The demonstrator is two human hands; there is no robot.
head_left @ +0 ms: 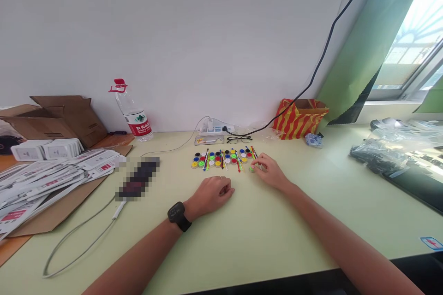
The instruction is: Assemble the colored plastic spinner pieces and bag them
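Small round pots (212, 158) with lids of several colours stand in rows on the table, with thin coloured sticks (223, 160) lying between groups of them. At the right end of the rows, my right hand (272, 171) has its fingertips closed on a small green-lidded pot (251, 169), partly hidden by the fingers. My left hand (210, 196) rests on the table in front of the rows, fingers curled in, with nothing visible in it. A black watch (178, 215) is on the left wrist.
Behind the pots lie a clear case (209, 140), eyeglasses (239, 138) and a power strip (216, 126). A water bottle (136, 117), a pixelated dark object (138, 179) with a cable, and stacked cards (51, 182) are left. A striped bag (297, 120) and plastic-wrapped items (380, 152) stand right.
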